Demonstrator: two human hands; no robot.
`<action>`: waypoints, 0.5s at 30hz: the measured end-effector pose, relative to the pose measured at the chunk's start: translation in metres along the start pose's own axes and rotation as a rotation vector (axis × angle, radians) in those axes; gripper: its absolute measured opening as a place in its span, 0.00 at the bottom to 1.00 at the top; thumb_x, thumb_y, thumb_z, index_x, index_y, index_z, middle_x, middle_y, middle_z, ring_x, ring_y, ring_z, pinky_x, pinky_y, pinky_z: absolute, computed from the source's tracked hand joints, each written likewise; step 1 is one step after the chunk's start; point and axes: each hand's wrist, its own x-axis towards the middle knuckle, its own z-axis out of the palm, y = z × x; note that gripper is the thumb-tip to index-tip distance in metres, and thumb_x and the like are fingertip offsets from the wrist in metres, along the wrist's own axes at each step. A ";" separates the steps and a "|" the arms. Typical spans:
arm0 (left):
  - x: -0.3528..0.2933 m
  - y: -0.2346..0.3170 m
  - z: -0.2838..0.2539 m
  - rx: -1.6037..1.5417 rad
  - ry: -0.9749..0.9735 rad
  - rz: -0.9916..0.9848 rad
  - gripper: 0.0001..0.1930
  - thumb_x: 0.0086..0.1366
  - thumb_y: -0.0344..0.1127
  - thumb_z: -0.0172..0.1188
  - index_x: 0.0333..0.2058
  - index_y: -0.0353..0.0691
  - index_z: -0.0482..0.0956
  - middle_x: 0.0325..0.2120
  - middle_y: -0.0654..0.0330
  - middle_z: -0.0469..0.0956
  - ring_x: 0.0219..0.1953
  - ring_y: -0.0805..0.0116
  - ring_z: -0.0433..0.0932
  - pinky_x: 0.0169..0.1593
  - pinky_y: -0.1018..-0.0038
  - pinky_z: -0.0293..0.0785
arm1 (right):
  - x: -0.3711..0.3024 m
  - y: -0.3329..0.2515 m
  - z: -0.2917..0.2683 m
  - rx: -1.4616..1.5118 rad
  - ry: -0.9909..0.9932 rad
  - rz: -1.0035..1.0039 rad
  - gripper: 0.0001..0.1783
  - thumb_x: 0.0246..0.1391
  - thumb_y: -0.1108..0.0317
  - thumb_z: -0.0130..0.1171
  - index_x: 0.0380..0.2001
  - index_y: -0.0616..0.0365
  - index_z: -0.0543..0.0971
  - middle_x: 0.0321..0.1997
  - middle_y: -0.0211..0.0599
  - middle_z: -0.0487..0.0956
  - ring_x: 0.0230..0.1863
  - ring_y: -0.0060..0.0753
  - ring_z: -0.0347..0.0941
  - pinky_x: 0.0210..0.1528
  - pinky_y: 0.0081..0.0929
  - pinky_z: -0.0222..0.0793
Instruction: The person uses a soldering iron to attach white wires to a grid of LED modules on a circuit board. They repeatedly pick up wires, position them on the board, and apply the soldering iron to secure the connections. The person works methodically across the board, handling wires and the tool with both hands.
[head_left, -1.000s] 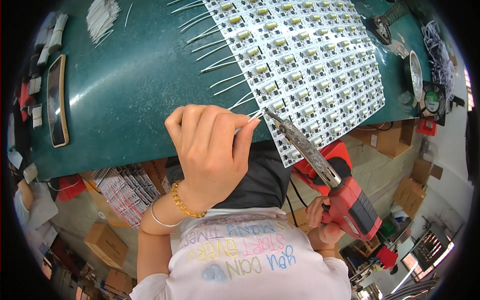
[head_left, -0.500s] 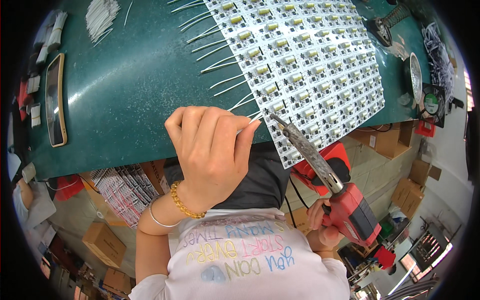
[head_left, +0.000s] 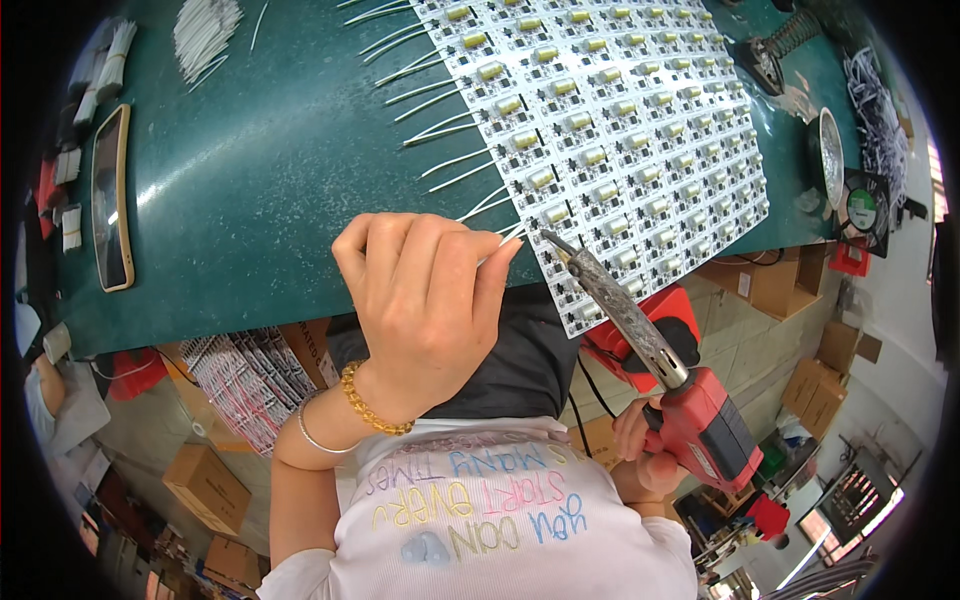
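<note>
A pinched white wire (head_left: 511,236) at the left edge of a sheet of circuit boards (head_left: 632,140), a soldering iron (head_left: 625,305) beside it.
The wire's end lies by one of the lower boards; whether it or the iron's tip touches the metal cannot be told. The left hand (head_left: 420,295) has thumb and forefinger pressed together on the wire; the right hand (head_left: 642,445) has its fingers wrapped round the iron's red grip. A small slip of the pinch could pull the wire out of line, and if the tip is hot, straying left could burn the nearby fingertips. The sheet's near corner juts past the green table (head_left: 260,190), so pressing there might tilt it.
</note>
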 end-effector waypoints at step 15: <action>0.001 -0.004 -0.013 -0.166 0.066 -0.022 0.08 0.50 0.26 0.69 0.29 0.40 0.79 0.21 0.63 0.75 0.25 0.65 0.72 0.39 0.68 0.65 | 0.003 0.011 0.012 0.620 0.100 -0.099 0.44 0.52 0.33 0.53 0.54 0.65 0.62 0.12 0.24 0.67 0.14 0.24 0.65 0.20 0.23 0.60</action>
